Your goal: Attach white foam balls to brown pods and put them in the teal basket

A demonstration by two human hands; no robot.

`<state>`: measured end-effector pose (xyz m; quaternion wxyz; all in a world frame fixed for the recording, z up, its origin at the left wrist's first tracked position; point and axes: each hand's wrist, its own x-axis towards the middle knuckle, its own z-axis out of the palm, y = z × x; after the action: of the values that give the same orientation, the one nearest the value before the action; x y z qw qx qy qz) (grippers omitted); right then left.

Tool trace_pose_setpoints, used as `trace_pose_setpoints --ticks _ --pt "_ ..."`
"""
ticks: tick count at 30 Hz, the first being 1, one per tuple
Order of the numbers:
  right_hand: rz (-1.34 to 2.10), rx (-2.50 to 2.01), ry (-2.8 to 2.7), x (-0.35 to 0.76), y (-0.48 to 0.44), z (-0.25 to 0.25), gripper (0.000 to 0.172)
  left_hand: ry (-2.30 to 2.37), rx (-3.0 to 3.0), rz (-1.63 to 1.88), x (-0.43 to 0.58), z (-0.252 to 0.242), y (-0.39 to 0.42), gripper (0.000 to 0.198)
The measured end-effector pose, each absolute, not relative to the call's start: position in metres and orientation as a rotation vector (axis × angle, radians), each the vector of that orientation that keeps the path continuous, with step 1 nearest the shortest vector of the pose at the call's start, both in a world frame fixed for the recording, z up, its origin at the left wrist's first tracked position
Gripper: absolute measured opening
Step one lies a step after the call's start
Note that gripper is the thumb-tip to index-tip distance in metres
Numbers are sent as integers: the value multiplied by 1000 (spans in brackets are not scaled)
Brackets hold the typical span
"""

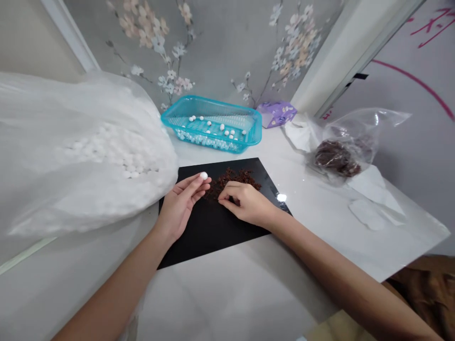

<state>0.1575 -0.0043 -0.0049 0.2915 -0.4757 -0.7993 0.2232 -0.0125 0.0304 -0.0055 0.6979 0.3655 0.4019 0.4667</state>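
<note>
Between the thumb and fingers of my left hand point(181, 203) is a small white ball point(204, 175), held up over the left part of a black board point(199, 241). My right hand point(247, 201) is over the board too, its thumb and fingertips pinched together at the near edge of a loose heap of dark reddish-brown bits point(245, 176). Whether anything sits in that pinch is too small to make out. The two hands are apart, with part of the brown heap showing between them.
Behind the board stands a blue plastic basket point(212, 148) with several white balls. A large translucent bag point(88, 189) of white balls bulges at the left. At the right are a purple packet point(277, 114), a clear bag with dark brown clumps point(336, 158) and white paper pieces point(368, 214).
</note>
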Motion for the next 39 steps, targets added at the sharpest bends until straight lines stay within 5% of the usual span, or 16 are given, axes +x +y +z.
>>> trace_pose_setpoints --ticks 5,13,39 --pt "659 -1163 -1651 151 -8 3 6 913 887 1013 -12 -5 29 21" --pt "1173 -1130 -1211 149 -8 8 27 898 1059 931 -12 -6 25 18" --pt "1088 -1198 -1268 146 -9 5 29 916 1156 964 -14 -10 23 17"
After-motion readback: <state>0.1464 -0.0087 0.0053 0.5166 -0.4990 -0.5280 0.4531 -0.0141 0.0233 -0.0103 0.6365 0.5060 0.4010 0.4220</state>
